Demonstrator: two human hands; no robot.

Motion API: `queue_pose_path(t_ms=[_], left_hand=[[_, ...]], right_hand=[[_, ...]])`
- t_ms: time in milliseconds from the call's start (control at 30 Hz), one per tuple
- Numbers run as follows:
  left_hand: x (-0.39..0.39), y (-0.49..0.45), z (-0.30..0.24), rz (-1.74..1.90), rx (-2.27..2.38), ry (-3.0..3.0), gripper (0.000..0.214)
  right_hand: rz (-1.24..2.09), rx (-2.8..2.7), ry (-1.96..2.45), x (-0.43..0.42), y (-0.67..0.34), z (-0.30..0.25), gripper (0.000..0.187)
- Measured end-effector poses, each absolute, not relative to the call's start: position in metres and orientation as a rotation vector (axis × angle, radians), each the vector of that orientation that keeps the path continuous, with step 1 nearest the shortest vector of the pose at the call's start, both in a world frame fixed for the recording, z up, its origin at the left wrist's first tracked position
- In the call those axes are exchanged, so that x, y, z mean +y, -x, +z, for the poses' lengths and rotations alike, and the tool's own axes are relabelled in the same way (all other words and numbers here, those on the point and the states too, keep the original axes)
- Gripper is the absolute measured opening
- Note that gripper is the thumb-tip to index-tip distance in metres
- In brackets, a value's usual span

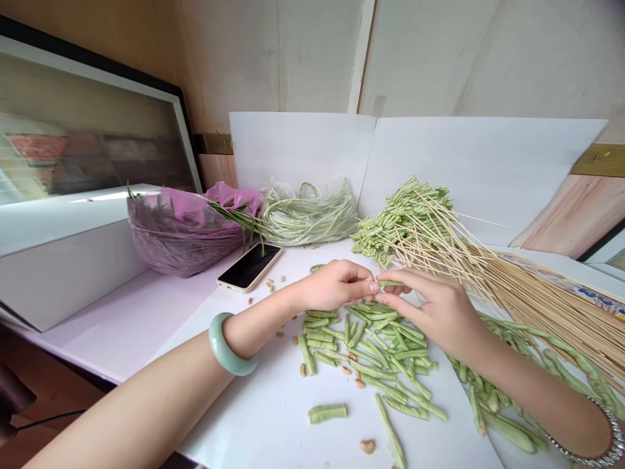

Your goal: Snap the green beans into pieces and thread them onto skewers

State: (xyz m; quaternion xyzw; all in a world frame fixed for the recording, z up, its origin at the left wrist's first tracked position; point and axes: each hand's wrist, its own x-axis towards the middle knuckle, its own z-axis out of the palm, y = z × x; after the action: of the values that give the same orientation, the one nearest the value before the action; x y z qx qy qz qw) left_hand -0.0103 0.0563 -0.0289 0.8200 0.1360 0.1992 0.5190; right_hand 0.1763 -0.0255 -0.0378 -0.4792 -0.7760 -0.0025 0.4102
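Note:
Over the pile of cut green bean pieces (371,355), my two hands meet at a short green bean piece (391,283). My left hand (339,284), with a pale green bangle on its wrist, pinches the piece's left end between thumb and bent fingers. From the other side my right hand (439,309) closes its thumb and fingertips around the same piece; part of its grip is hidden. Below them on the white sheet lie a thicker bean piece (327,413), a longer piece (390,431) and a loose tan bean seed (367,446).
Thin bamboo skewers (541,306) lie at right, near stacked bean pieces (410,212) and long beans (512,423). Behind stand a clear bag of long beans (310,215) and a purple bag (185,234). A phone (250,266) lies left; white boards (303,146) stand at the back.

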Motion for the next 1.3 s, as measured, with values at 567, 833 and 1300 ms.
queue_pose_path(t_ms=[567,833,1300], left_hand=[[0.053,0.013,-0.025,0.589,0.178,-1.69,0.033],[0.058,0.007,-0.032,0.572,0.28,-1.622,0.023],[0.059,0.007,-0.034,0.473,0.335,-1.729,0.042]], right_hand=[[0.325,-2.196,1.181,-0.031,-0.172,-0.028,0.033],[-0.557,-2.298,1.17,-0.027,-0.183,-0.037,0.021],[-0.57,-2.108,1.087,-0.027,-0.18,-0.035,0.012]])
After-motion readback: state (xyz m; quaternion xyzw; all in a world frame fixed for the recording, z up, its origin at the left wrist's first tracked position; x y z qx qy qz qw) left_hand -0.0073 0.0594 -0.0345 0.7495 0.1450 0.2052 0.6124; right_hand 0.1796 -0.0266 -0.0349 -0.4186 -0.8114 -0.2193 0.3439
